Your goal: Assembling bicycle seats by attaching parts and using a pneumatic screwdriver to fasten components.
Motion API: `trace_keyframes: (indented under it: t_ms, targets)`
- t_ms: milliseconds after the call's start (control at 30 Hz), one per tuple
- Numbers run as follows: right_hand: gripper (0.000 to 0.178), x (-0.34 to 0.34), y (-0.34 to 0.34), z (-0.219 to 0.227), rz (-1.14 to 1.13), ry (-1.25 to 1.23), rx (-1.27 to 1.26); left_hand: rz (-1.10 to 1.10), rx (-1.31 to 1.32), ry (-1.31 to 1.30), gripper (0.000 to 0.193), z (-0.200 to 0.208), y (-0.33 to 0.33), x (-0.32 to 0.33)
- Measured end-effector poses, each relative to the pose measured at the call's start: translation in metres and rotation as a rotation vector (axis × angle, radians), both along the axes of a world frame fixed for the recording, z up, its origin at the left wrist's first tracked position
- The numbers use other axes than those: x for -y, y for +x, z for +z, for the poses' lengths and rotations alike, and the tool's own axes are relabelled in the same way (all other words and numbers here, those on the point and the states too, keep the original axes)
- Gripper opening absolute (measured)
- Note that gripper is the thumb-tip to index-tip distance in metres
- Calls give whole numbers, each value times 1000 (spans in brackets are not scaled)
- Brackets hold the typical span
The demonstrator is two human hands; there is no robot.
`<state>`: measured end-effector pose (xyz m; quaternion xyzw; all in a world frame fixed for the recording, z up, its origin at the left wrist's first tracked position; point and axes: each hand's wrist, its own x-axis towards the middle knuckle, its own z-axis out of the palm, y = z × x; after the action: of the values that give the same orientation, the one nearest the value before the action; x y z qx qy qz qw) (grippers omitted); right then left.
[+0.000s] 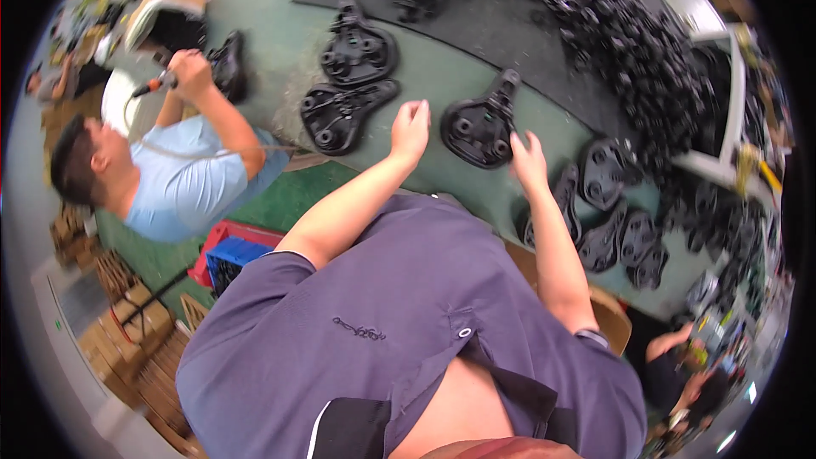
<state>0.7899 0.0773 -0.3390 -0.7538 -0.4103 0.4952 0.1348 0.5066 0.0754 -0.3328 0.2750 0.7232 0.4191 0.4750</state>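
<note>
A black bicycle saddle (463,125) lies underside up on the green worktable (425,42), its narrow nose pointing away from me. My left hand (411,131) hovers left of it, apart from it, fingers loosely stretched and nothing visible in them. Beside the saddle's right edge is my right hand (529,159), thumb and fingers apart; whether it touches the edge I cannot tell. Farther left, two more saddles, an upper one (361,51) and a lower one (336,123), lie underside up. Past my right forearm sit several others, among them a saddle (605,174).
A big heap of small black parts (595,13) covers a dark mat (501,38) at the far side. On the left, a co-worker in a light blue shirt (191,170) holds an orange-and-black power screwdriver (155,83) near a saddle (229,66). A blue crate (234,259) stands below.
</note>
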Motion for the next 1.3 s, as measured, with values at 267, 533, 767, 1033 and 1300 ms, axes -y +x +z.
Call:
trace_keyframes:
  t_ms: [267, 533, 767, 1033, 1300]
  targets:
    - [67, 4, -35, 2, 2, -42, -395, 553, -99, -267, 43, -7, -144, 115]
    - [62, -103, -142, 13, 508, 134, -54, 602, 346, -289, 57, -40, -197, 104]
    - [60, -165, -203, -10, 543, 310, -33, 651, 331, -230, 58, -24, -207, 54]
    - [62, -149, -216, -12, 454, 282, -261, 757, 252, -113, 62, -47, -252, 13]
    - [44, -31, -40, 11, 264, 466, 226, 740, 417, -234, 54, -72, -193, 43]
